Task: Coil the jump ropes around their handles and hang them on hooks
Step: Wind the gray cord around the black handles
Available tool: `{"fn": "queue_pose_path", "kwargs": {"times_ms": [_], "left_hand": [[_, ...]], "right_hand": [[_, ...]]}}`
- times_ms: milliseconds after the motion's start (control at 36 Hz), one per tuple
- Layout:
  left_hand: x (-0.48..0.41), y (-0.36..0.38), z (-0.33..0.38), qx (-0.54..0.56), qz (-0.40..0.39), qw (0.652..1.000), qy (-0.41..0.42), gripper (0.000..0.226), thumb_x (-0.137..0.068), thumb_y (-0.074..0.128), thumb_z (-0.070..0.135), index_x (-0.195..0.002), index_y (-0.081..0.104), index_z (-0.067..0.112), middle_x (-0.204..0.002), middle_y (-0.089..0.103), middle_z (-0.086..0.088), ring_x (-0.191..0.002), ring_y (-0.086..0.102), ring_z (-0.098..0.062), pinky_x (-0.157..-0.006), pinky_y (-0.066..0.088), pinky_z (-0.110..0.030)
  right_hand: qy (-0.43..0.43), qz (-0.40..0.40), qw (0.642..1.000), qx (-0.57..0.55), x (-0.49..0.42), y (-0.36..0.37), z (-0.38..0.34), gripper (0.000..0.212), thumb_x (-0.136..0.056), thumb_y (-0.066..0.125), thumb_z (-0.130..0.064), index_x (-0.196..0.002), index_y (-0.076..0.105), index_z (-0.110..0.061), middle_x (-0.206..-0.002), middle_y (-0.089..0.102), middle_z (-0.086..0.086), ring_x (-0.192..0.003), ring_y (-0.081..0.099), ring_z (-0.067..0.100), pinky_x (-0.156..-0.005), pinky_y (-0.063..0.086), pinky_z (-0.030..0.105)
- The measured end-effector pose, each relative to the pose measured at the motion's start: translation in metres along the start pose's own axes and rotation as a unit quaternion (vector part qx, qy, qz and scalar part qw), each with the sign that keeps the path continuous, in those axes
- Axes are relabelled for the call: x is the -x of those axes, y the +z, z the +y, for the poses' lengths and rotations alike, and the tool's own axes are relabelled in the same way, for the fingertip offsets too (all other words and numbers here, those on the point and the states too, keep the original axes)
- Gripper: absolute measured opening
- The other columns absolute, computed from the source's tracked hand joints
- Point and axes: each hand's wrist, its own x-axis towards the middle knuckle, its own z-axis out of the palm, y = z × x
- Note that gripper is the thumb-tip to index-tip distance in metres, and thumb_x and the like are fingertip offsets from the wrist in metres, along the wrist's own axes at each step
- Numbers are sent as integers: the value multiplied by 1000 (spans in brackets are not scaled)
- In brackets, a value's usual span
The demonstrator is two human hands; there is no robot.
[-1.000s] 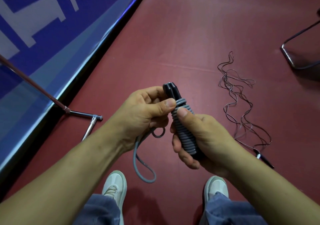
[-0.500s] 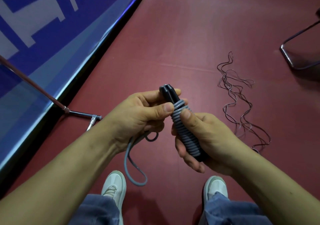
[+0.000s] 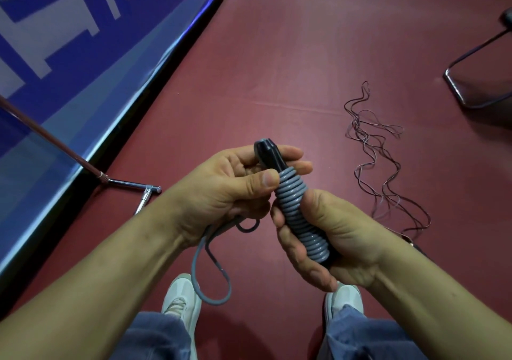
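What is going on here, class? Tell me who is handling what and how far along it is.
A person is coiling a grey jump rope around its black handles. The right hand holds the wound bundle, while the left hand grips the top end and feeds the rope on. A loose tail hangs below the left hand, not yet wound. A second thin dark rope lies uncoiled on the red floor. Neither rope is hung yet.
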Motion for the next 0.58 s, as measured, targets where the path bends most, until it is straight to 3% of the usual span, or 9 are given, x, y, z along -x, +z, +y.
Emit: {"fn": "queue_pose_path", "kwargs": {"times_ms": [111, 194, 250, 306, 389, 444, 583], "left_hand": [[-2, -2, 0, -30, 4, 1000, -3, 41, -89, 59, 11, -130, 58, 5, -132, 68, -12, -46, 41, -1, -45, 32, -14], [-2, -1, 0, -32, 1, 999, -6, 43, -89, 61, 13, -131, 56, 4, -134, 67, -14, -46, 41, -3, -46, 30, -16], [-3, -1, 1, -65, 13, 998, -8, 45, -88, 63, 14, -132, 56, 5, -131, 68, -16, -57, 42, -20, -49, 29, -19], [-3, 0, 0, -87, 17, 996, -9, 46, -90, 64, 10, -134, 54, 5, -113, 68, -23, -70, 30, -28, -54, 22, -30], [-2, 2, 0, -87, -4, 996, -12, 44, -92, 58, 4, -135, 49, -1, -72, 48, -5, -54, 24, -15, -48, 20, -26], [-2, 0, 1, -94, -7, 995, -22, 43, -92, 58, 5, -134, 50, 0, -66, 42, 4, -52, 27, -9, -47, 21, -25], [0, -6, 4, -83, 5, 996, -28, 38, -90, 63, 6, -129, 58, 4, -65, 38, -2, -51, 30, -10, -48, 25, -25]], "right_hand": [[14, 41, 999, 31, 0, 0, -5, 48, -82, 78, -51, -92, 64, -5, -61, 62, 14, -37, 59, 19, -36, 49, 23], [35, 73, 996, 46, 0, 3, -8, 49, -87, 65, -55, -89, 62, -7, -59, 59, 13, -36, 58, 20, -37, 49, 23], [56, 95, 993, 50, -1, 5, -8, 54, -86, 58, -62, -85, 61, -9, -58, 57, 12, -37, 57, 22, -39, 48, 24], [79, 111, 989, 56, -4, 6, -8, 65, -83, 53, -74, -80, 61, -10, -56, 56, 13, -39, 57, 24, -41, 50, 27], [91, 137, 985, 60, -7, 6, -6, 75, -85, 47, -81, -75, 62, -9, -53, 51, 12, -39, 52, 24, -43, 49, 30], [103, 153, 981, 63, -8, 7, -7, 73, -84, 46, -78, -72, 61, -8, -52, 49, 12, -37, 50, 24, -42, 47, 28], [112, 168, 977, 72, -11, 11, -11, 61, -84, 48, -70, -72, 59, -12, -53, 46, 8, -37, 44, 20, -42, 37, 23]]}}
